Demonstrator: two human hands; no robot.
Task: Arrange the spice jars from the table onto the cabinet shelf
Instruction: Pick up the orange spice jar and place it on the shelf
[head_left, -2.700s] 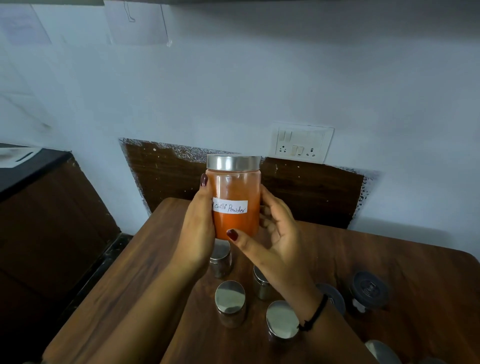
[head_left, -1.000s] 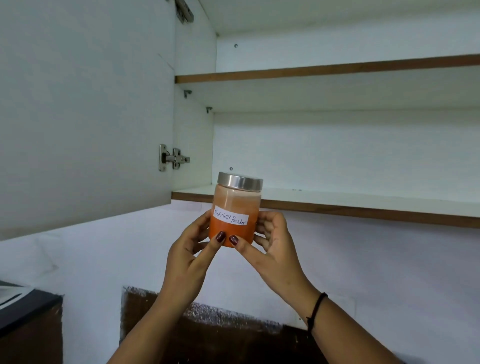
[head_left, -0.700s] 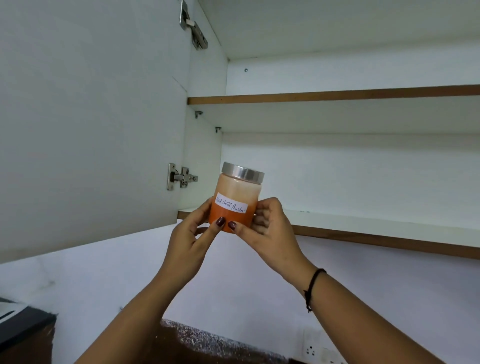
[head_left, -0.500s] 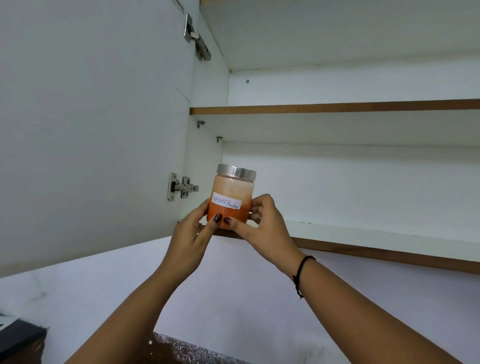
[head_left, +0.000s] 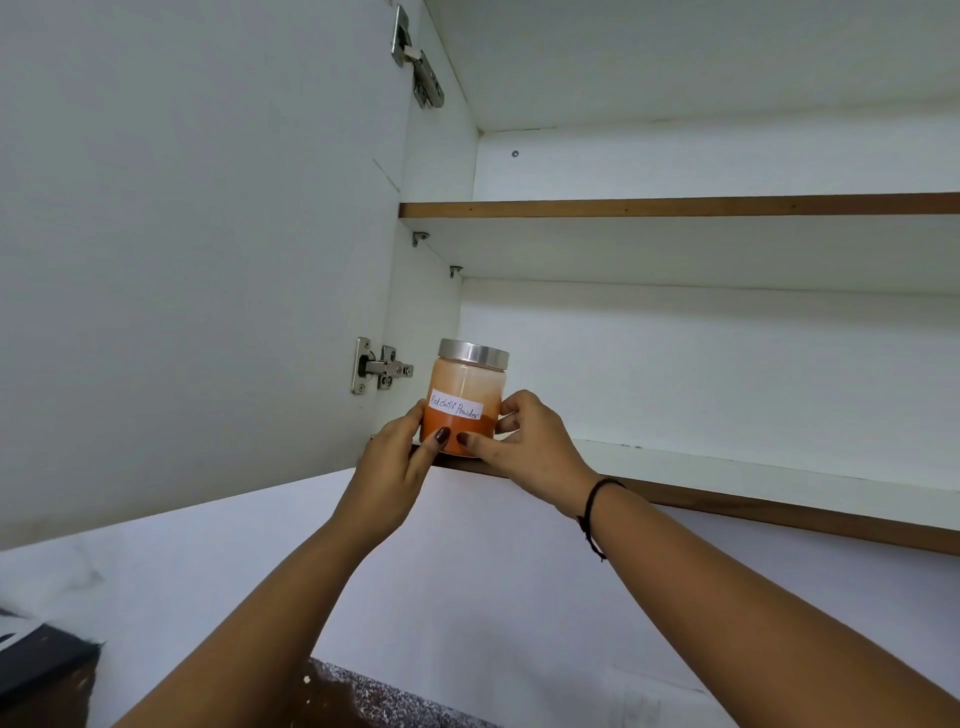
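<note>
Orange powder shows between your thumbs, whose dark-painted tips (head_left: 442, 434) meet low on the front of the spice jar (head_left: 467, 384). Your left hand (head_left: 395, 460) wraps the glass from about 8 o'clock of the jar and your right hand (head_left: 530, 447) from about 4 o'clock. Both are curled round its lower half, grasping it, not released. Gripping low and from both sides leaves the handwritten label (head_left: 456, 408) facing you and the steel lid (head_left: 474, 353) free, and it probably lets you feel the base meet the board.

The jar stands nearly upright, its base at the front lip of the lower shelf (head_left: 727, 475), at the shelf's far 9 o'clock end. Your fingers hide the base, so you cannot tell whether it bears fully on the board. That corner looks like a sensible start for a row that fills rightward.

At 9 o'clock of the jar, the hinge (head_left: 382, 366) sits close by on the open cabinet door (head_left: 182, 260), so the left knuckles have little room. At 12 o'clock, the upper shelf (head_left: 675, 206) is well above the lid. A dark cord band (head_left: 592, 512) circles your right wrist.

Judging by this, the jar needs pushing a little deeper before you let go, since so near the lip it could tip out.
</note>
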